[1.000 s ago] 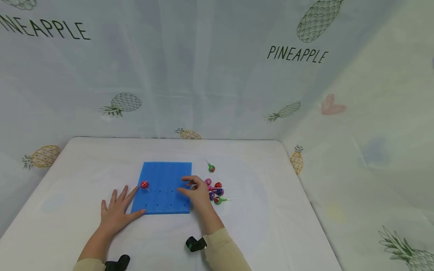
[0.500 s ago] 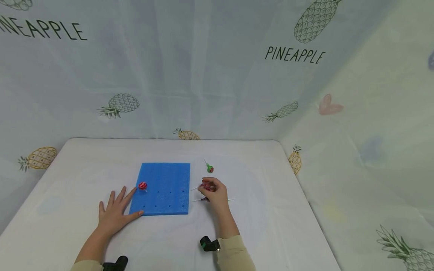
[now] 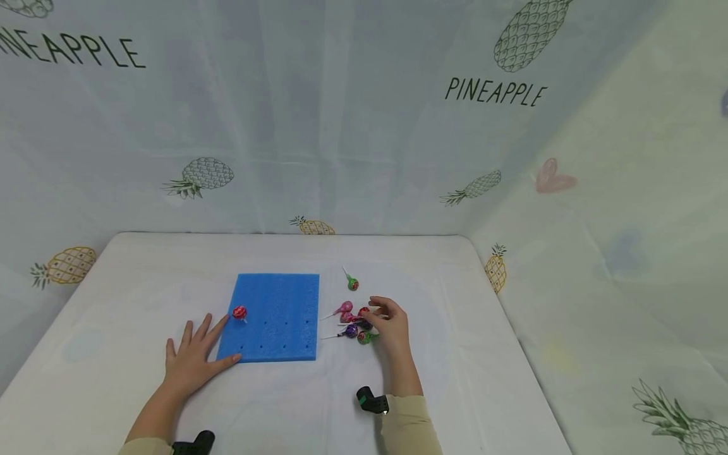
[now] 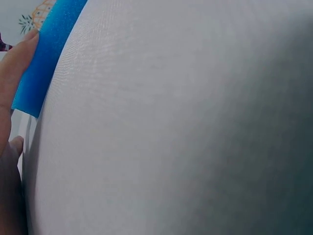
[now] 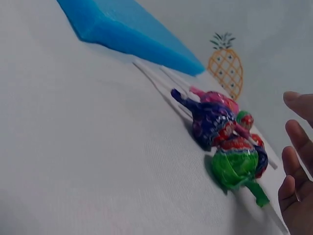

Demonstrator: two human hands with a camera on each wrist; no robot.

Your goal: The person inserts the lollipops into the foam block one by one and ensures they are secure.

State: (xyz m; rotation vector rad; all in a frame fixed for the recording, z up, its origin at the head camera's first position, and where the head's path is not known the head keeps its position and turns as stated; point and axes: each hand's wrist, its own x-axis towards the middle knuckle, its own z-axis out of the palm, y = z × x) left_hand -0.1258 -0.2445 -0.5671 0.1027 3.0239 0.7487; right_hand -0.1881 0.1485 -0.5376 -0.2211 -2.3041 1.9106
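Observation:
My left hand lies with spread fingers at the left front corner of a blue foam board with rows of small holes. One red lollipop stands in the board near its left edge. Right of the board, my right hand is beside a cluster of lollipops, its thumb and forefinger apart near a red one. In the right wrist view its fingers are loosely bent and hold nothing visible. A purple lollipop and a green one lie in front of it; a pink one lies farther back.
A single green lollipop lies apart, behind the cluster. White cloth covers the table, and pineapple-print curtains hang behind it and to the right. Black cameras sit on both wrists.
My right hand has moved right, from over the board's right edge across the lollipop cluster to its right side. The pink and purple lollipops are uncovered now. My left hand stays in place.

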